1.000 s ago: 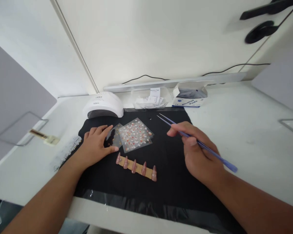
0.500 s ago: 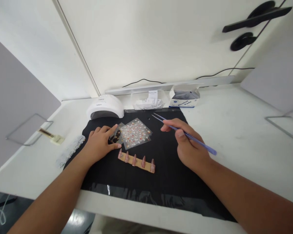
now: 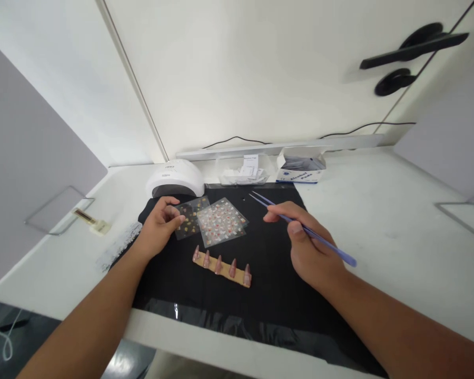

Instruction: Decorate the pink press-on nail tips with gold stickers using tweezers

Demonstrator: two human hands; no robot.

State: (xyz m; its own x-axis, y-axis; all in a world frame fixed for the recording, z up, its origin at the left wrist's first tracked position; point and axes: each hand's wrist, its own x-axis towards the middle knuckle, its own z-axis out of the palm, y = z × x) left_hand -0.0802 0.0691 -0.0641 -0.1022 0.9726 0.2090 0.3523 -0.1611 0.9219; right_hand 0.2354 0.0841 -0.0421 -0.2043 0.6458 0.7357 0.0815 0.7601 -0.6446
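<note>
Purple tweezers (image 3: 324, 239) rest in my right hand (image 3: 314, 252), closed around their middle. Their thin tips are slightly apart over the black mat and touch nothing. My left hand (image 3: 160, 226) has curled fingers, with thumb and fingers pinched at the left edge of a clear nail sticker sheet (image 3: 190, 223) with gold and dark designs. Partly over that sheet lies another nail sticker sheet (image 3: 221, 221) with white and orange designs, apparently stacked. Nearer me, several pinkish false nails (image 3: 218, 265) stand in a row on a tan strip (image 3: 240, 279).
A white nail lamp (image 3: 176, 176) stands behind my left hand. Along the back are a clear tray (image 3: 243, 178) with packets and an alcohol pads box (image 3: 300, 171). At left lie an opened polish bottle (image 3: 98, 226) and a clear glittery piece (image 3: 120, 245). The black mat (image 3: 276, 300) covers the middle.
My left hand has drawn its spread fingers into a pinch, uncovering more of the gold-and-dark sheet. The right hand keeps the tweezers almost in place. The view has tilted slightly upward.
</note>
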